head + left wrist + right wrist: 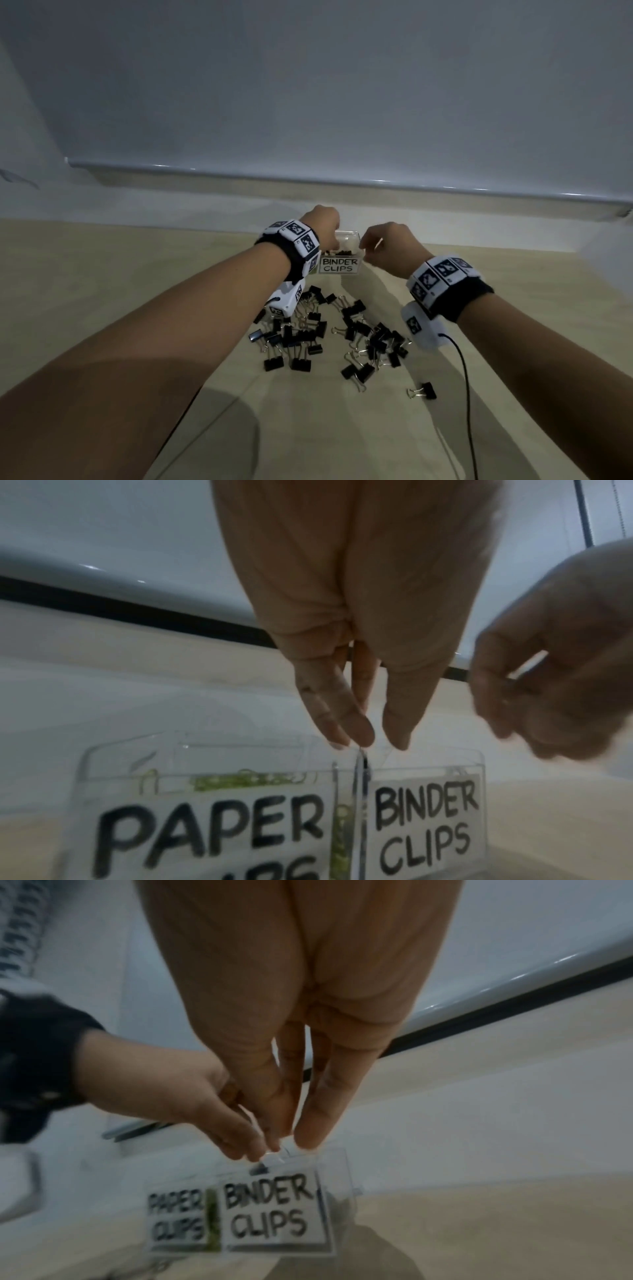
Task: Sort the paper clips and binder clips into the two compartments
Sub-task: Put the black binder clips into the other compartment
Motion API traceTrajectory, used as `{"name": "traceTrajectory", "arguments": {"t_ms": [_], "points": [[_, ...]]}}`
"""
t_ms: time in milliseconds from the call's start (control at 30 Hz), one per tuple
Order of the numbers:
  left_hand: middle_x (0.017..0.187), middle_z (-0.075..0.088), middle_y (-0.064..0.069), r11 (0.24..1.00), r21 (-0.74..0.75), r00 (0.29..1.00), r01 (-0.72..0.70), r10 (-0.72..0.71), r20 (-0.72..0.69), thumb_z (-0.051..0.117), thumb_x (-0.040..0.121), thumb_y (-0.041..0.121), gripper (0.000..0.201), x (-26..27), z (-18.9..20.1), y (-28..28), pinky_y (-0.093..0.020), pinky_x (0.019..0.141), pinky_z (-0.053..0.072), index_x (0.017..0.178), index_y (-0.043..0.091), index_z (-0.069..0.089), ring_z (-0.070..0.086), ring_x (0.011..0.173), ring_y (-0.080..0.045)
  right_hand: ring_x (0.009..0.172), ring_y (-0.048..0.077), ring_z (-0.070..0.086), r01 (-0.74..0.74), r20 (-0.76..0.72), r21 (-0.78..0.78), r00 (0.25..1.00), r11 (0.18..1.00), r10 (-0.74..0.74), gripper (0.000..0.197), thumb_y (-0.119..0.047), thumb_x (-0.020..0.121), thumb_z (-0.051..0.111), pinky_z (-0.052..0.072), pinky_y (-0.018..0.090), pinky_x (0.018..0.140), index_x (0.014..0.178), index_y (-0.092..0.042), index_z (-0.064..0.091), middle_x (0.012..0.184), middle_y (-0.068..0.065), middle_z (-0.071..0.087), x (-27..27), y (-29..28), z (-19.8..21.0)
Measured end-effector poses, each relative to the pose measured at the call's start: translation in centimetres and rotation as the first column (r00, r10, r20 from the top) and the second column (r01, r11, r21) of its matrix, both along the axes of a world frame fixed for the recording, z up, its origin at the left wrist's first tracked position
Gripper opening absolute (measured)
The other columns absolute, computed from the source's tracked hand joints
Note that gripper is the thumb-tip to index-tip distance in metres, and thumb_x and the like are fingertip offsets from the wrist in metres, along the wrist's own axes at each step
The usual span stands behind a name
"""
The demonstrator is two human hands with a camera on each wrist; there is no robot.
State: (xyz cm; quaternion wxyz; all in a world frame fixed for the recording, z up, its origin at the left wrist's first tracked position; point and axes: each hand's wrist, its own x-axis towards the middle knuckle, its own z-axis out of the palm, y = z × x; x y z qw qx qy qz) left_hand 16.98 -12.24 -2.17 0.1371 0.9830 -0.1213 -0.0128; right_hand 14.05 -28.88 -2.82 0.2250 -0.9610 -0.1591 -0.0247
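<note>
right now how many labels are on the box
2. The PAPER CLIPS label is on the front of the left compartment, the BINDER CLIPS label on the right one. The left wrist hides the first in the head view.

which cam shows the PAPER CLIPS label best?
Left wrist: the PAPER CLIPS label is large and close, though its lower line is cut off. Right wrist shows it whole but small and blurred. In the head view the left wrist hides it.
</note>
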Motion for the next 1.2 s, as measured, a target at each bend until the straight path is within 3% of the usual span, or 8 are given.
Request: {"name": "traceTrajectory", "arguments": {"t_ms": [100,167,300,400,533,767,1000,1200], "points": [[0.118,0.064,-0.010,0.994,-0.095,0.997,0.053,-0.048,0.055,0.069,0.085,0.019,0.037,-1.6,0.4,1.5,-0.035,0.094,0.051,0.119,0.008,0.062,0.062,0.101,-0.022,0.079,0.012,0.064,-0.142,-0.227,-0.134,0.968,0.981,0.109,0.018,-0.011,0.080,0.070,0.053,0.022,0.076,0.097,-0.015,0.069,0.090,0.000,0.068,-2.5,0.3,-0.8],[0.105,0.067,-0.006,0.986,-0.121,0.992,0.112,-0.104,0.074,0.064,0.087,0.015,0.018,-3.4,0.4,2.6,-0.032,0.089,0.053,0.104,0.010,0.067,0.061,0.088,-0.015,0.085,0.015,0.062,-0.189,-0.250,-0.243,0.960,0.951,0.126,0.018,-0.020,0.081,0.069,0.052,0.025,0.077,0.099,-0.019,0.069,0.096,0.001,0.067,-3.5,1.0,-1.7],[0.106,0.063,-0.001,0.984,0.081,0.969,0.160,-0.141,-0.203,0.073,0.081,0.027,0.029,-6.8,-1.1,4.5,-0.026,0.081,0.048,0.106,0.014,0.067,0.061,0.100,-0.019,0.092,0.021,0.060,-0.147,-0.292,-0.307,0.955,0.940,0.054,0.031,-0.038,0.081,0.069,0.051,0.031,0.077,0.100,-0.014,0.065,0.097,0.003,0.060,-4.2,2.4,-2.6],[0.127,0.057,-0.004,0.976,0.163,0.956,0.142,-0.092,-0.280,0.076,0.077,0.037,0.052,-7.4,-2.7,5.1,-0.031,0.089,0.046,0.122,0.014,0.060,0.056,0.114,-0.023,0.094,0.024,0.061,-0.114,-0.270,-0.354,0.963,0.928,0.015,0.029,-0.033,0.082,0.067,0.048,0.030,0.073,0.099,-0.010,0.064,0.102,0.007,0.064,-4.5,3.3,-3.1],[0.125,0.060,-0.004,0.994,0.077,0.970,0.082,-0.062,-0.235,0.076,0.077,0.035,0.046,-7.8,-4.0,5.1,-0.029,0.088,0.045,0.117,0.015,0.063,0.057,0.113,-0.022,0.094,0.026,0.064,-0.094,-0.287,-0.363,0.958,0.927,-0.016,0.024,-0.019,0.083,0.067,0.049,0.029,0.071,0.099,-0.002,0.067,0.103,0.013,0.068,-4.7,4.2,-2.7],[0.108,0.067,-0.004,0.993,-0.114,0.967,-0.022,-0.008,-0.256,0.083,0.071,0.024,0.036,-7.3,-4.3,5.1,-0.024,0.077,0.043,0.101,0.008,0.069,0.060,0.096,-0.018,0.074,0.017,0.059,-0.096,-0.323,-0.265,0.946,0.960,0.006,0.022,-0.010,0.068,0.078,0.044,0.020,0.051,0.089,-0.008,0.072,0.087,0.005,0.066,-4.4,4.2,-2.4],[0.077,0.061,0.006,0.980,-0.195,0.958,-0.040,-0.017,-0.285,0.086,0.067,0.023,0.028,-7.2,-4.7,5.8,-0.019,0.058,0.040,0.087,0.009,0.072,0.055,0.073,-0.012,0.074,0.015,0.062,-0.111,-0.288,-0.142,0.955,0.984,0.066,0.019,-0.007,0.066,0.079,0.053,0.027,0.065,0.082,-0.010,0.071,0.081,0.001,0.068,-4.3,3.5,-2.6],[0.071,0.062,0.010,0.961,-0.271,0.952,-0.061,-0.026,-0.306,0.085,0.067,0.019,0.022,-7.5,-4.4,6.8,-0.012,0.054,0.037,0.081,0.015,0.069,0.055,0.064,-0.002,0.071,0.008,0.064,-0.045,-0.267,0.062,0.962,0.997,0.060,0.018,-0.008,0.067,0.082,0.047,0.015,0.062,0.079,-0.012,0.069,0.080,-0.001,0.070,-2.8,2.5,0.0]]}}
